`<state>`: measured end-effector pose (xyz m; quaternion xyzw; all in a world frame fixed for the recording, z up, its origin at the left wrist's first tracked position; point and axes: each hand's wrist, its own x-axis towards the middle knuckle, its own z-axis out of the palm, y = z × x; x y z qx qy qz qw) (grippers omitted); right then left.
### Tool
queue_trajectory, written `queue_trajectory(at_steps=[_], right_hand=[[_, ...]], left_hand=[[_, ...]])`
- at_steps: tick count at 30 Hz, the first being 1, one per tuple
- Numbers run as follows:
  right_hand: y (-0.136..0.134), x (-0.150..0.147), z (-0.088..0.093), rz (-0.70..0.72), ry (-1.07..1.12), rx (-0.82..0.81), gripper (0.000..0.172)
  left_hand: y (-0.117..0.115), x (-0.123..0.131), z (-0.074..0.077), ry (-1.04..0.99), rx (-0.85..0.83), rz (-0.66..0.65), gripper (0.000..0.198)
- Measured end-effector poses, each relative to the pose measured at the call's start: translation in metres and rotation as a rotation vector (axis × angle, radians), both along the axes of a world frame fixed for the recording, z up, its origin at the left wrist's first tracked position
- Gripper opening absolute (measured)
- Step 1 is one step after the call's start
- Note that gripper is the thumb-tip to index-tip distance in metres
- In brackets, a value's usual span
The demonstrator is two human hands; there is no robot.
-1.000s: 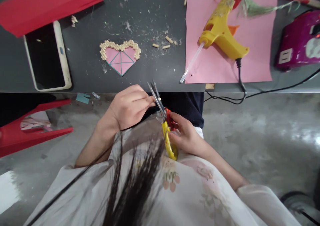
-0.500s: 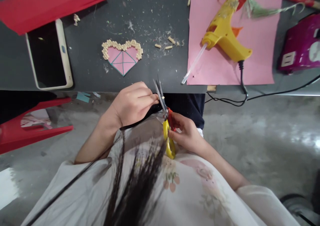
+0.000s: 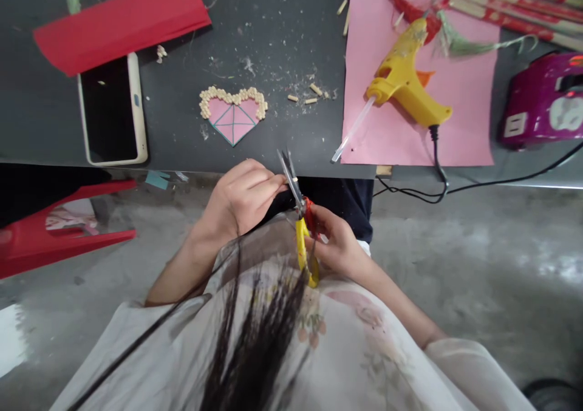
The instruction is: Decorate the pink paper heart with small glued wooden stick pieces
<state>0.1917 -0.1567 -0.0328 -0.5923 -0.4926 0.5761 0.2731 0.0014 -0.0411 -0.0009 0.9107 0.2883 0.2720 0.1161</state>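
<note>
Below the near edge of the dark table (image 3: 177, 147), left hand (image 3: 243, 195) with fingers curled and thumb pressed in, pinching a pale stick (image 3: 295, 179), mostly hidden by the grip, tip visible between the slightly parted blades of the scissors (image 3: 300, 209); right hand (image 3: 339, 244) wrapped around the red and yellow handles, blades pointing toward the table; hanging in front, dark hair (image 3: 255, 362), with strands crossing the left forearm and partly covering the lower yellow handle.

On the tabletop, just beyond the left hand, pink heart card (image 3: 233, 125) ruled with green lines, upper lobes bordered by short pale pieces, lower point bare; to its right, loose cut pieces (image 3: 311, 101) among pale debris; farther right, pink sheet (image 3: 464, 138) beneath a yellow glue gun (image 3: 405, 89), with clear glue stick (image 3: 355, 130) protruding toward the near edge and black cord (image 3: 438, 168) hanging over it; beside the gun's nozzle, green tassel (image 3: 469, 44); at far right, purple box (image 3: 542, 107); behind, red-patterned sticks (image 3: 519, 13).

At left, phone (image 3: 112, 116) with dark screen, upper end covered by folded red paper (image 3: 125, 25); below table level, red chair (image 3: 27, 253); near it, blue-green scraps (image 3: 157, 180).
</note>
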Motion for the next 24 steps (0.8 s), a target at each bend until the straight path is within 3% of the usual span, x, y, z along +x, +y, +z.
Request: queue_trajectory(at_steps=[6,11,24], right_hand=[[0.006,0.001,0.017,0.005,-0.134,0.049,0.029],[0.004,0.001,0.02,0.019,-0.173,0.128,0.037],[0.005,0.004,0.023,0.083,-0.193,0.102,0.03]], left_hand=[[-0.002,-0.005,0.003,-0.117,-0.082,-0.062,0.01],[-0.003,-0.006,0.003,-0.125,-0.087,-0.102,0.011],[0.003,-0.008,0.003,-0.044,-0.075,-0.159,0.011]])
